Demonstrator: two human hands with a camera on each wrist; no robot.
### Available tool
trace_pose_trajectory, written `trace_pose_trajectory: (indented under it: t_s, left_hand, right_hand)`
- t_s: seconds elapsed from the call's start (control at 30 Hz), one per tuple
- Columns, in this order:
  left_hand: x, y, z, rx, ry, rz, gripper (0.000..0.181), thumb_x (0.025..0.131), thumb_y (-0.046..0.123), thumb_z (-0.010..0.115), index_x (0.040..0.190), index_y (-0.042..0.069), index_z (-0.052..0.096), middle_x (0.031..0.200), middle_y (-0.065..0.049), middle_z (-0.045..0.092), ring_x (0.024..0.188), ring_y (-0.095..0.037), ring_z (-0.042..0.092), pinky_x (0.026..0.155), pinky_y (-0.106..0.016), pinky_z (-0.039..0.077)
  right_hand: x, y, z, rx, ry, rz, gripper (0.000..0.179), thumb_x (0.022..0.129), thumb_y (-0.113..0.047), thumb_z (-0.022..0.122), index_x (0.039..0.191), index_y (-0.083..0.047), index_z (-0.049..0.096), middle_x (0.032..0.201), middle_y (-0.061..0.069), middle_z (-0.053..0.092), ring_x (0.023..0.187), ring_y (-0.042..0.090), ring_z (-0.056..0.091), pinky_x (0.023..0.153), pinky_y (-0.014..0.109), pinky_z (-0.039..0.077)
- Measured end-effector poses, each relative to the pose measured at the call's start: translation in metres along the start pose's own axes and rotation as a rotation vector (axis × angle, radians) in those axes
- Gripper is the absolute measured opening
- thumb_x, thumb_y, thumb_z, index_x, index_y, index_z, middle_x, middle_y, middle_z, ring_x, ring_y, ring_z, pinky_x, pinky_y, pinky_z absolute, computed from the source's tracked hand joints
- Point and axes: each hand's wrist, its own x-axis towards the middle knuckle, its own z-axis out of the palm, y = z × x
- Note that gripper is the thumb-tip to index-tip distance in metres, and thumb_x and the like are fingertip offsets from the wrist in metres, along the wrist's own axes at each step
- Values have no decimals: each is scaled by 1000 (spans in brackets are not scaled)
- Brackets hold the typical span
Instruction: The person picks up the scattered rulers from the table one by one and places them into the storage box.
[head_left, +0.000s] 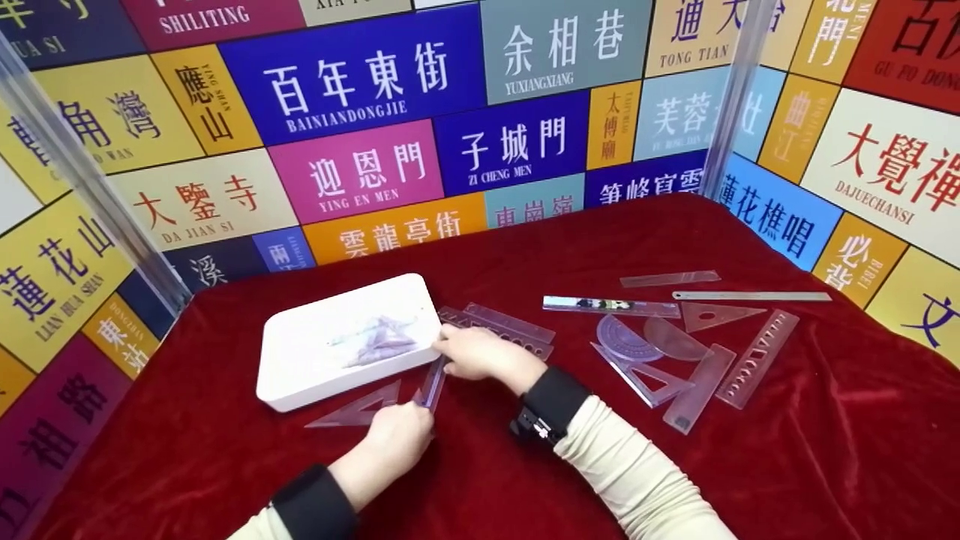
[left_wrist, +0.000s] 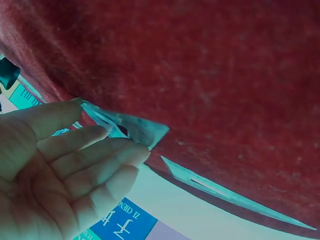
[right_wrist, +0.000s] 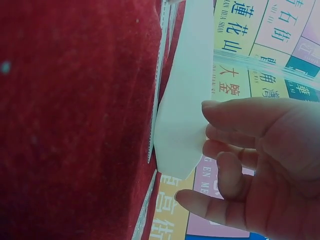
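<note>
A white box (head_left: 300, 367) stands on the red cloth, with several clear set squares (head_left: 382, 337) inside. My left hand (head_left: 397, 439) is low in front of the box's near right corner. In the left wrist view its thumb and fingertips are at the edges of a clear set square (left_wrist: 142, 131), pinching it. A clear ruler (head_left: 433, 382) extends from beside that hand toward the box, and another clear set square (head_left: 367, 409) lies to its left. My right hand (head_left: 484, 352) is at the box's right side, loosely bent fingers (right_wrist: 215, 132) at the white rim.
Clear rulers (head_left: 510, 322) lie right of the box. Farther right are a protractor (head_left: 626, 337), a set square (head_left: 652, 382), a perforated ruler (head_left: 761, 360), a patterned ruler (head_left: 611, 305) and a metal ruler (head_left: 750, 296). Sign-covered panels (head_left: 352, 82) border the cloth.
</note>
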Motion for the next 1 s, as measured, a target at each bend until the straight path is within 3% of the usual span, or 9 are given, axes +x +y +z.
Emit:
trace_pose_trajectory:
  t_s: [0.5, 0.8, 1.0]
  left_hand:
    - [-4, -1, -5, -70, -7, -122, 12, 64, 7, 72, 58, 15, 66, 58, -7, 60, 52, -28, 59, 44, -39, 45]
    - [-7, -4, -7, -87, -10, -179, 10, 64, 0, 67, 59, 4, 59, 60, -13, 60, 54, -31, 60, 45, -42, 46]
    - [-8, -2, -12, -137, -34, -176, 12, 65, 2, 69, 58, 7, 59, 60, -11, 61, 55, -30, 61, 46, -41, 47]
  right_hand:
    - [-1, -1, -2, 3, 12, -21, 32, 88, -21, 58, 118, -12, 57, 114, 8, 51, 101, 22, 57, 84, 39, 47]
    - [0, -5, 0, -9, 13, -6, 32, 87, -22, 58, 117, -13, 57, 112, 7, 52, 98, 22, 59, 79, 40, 49]
    - [1, -6, 0, -14, 6, 35, 36, 87, -23, 59, 121, -14, 56, 114, 6, 51, 96, 24, 59, 77, 41, 49]
